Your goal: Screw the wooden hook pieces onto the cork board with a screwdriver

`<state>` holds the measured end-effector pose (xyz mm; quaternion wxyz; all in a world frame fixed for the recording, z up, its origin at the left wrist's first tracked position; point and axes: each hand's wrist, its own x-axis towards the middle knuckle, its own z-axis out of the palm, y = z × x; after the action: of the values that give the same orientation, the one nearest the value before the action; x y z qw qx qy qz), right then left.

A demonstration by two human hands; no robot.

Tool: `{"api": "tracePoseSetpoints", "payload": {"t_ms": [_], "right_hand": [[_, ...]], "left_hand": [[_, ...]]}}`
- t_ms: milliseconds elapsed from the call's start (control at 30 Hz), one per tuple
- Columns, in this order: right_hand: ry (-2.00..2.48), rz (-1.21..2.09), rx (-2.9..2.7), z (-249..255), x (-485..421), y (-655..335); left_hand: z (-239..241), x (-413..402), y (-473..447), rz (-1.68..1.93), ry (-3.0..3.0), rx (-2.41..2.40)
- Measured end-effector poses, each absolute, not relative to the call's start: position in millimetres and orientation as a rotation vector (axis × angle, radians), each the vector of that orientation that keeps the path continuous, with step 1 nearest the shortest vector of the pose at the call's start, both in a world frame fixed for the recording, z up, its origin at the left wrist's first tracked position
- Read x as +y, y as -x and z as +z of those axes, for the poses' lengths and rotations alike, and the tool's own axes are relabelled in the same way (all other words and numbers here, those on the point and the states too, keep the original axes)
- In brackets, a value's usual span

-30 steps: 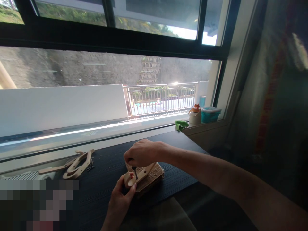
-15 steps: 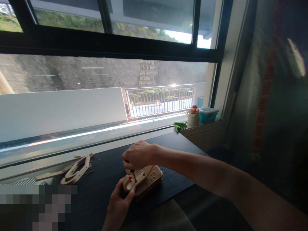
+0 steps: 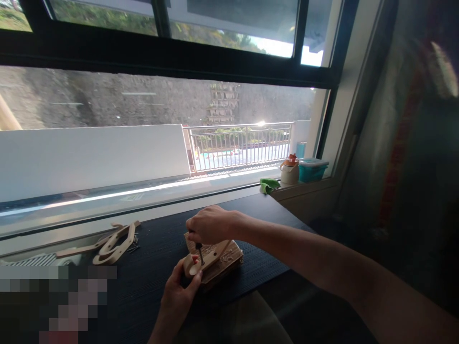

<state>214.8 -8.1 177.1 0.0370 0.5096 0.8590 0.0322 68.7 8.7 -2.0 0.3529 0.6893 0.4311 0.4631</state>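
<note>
My right hand (image 3: 208,225) is closed round the dark handle of a screwdriver (image 3: 201,255), which stands nearly upright. Its tip meets a pale wooden piece (image 3: 211,258) with holes along it and a curved end. With thumb and fingers, my left hand (image 3: 181,282) grips that curved end from the near side. Beneath the piece is a wooden block (image 3: 229,265) with a rough, carved-looking top, resting on the dark table (image 3: 158,267). Whether a screw sits under the tip is too small to tell.
More pale wooden pieces (image 3: 114,248) lie at the table's left, with several dark screws (image 3: 134,242) beside them. On the window sill are a green cloth (image 3: 268,185), a bottle with an orange top (image 3: 289,171) and a teal box (image 3: 311,171). The window runs along the far edge.
My right hand has risen slightly and turned a little on the screwdriver, showing more of its shaft. My left hand keeps its grip. The whole view has shifted slightly.
</note>
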Motion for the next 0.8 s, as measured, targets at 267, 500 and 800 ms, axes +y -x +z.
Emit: {"api": "tracePoseSetpoints", "payload": {"t_ms": [267, 500, 800], "right_hand": [[-1.479, 0.112, 2.701, 184, -15, -216], [-1.437, 0.119, 2.742, 180, -14, -214], [-1.577, 0.151, 2.728, 175, -14, -211]], "left_hand": [[-7, 12, -67, 1.235, -1.786, 1.090], [-12, 14, -67, 1.180, -1.816, 1.090], [3, 5, -68, 1.189, -1.766, 1.115]]}}
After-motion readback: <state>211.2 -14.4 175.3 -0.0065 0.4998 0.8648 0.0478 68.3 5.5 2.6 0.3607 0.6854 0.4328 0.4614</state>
